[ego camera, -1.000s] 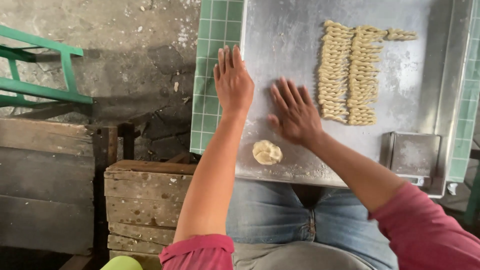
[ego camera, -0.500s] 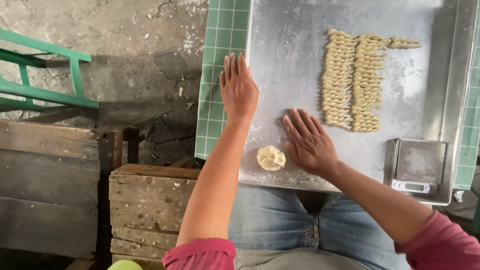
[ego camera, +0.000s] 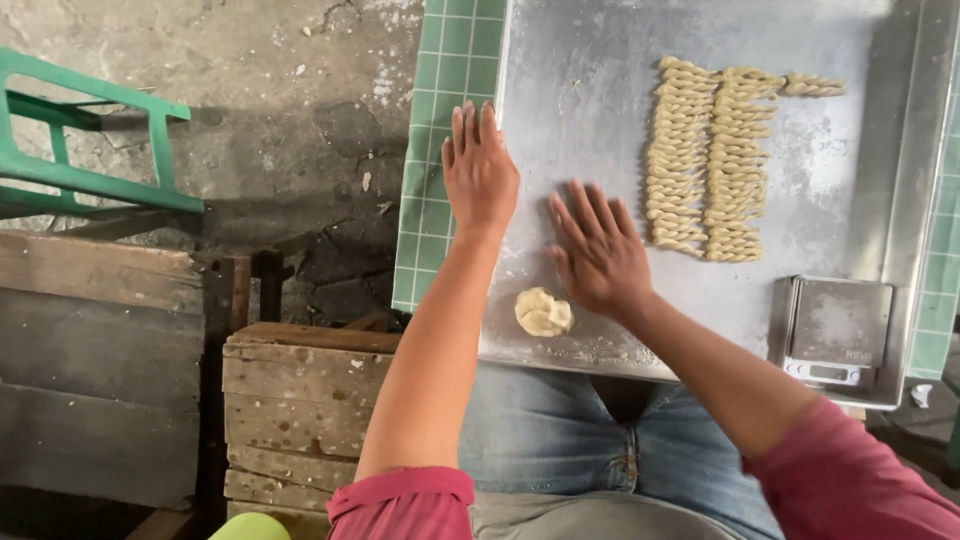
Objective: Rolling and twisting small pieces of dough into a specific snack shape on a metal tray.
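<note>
My left hand (ego camera: 478, 172) lies flat, fingers together, at the left edge of a floured metal tray (ego camera: 580, 90). My right hand (ego camera: 598, 250) presses palm down on the tray with fingers spread; anything under it is hidden. A small lump of pale dough (ego camera: 543, 311) sits on the tray just left of my right wrist, touching neither hand. Several twisted dough sticks (ego camera: 708, 160) lie in two neat columns to the right of my right hand, with one more stick (ego camera: 812, 86) at the top right.
A small digital scale (ego camera: 836, 332) sits at the tray's near right corner. The tray rests on a green-tiled table (ego camera: 432, 130). A wooden crate (ego camera: 300, 405) stands by my left knee, a green stool frame (ego camera: 90, 150) further left on cracked concrete.
My right hand slid toward me half a second ago and has since moved away again across the tray. My left hand kept its place at the tray's left edge. The dough lump stayed put.
</note>
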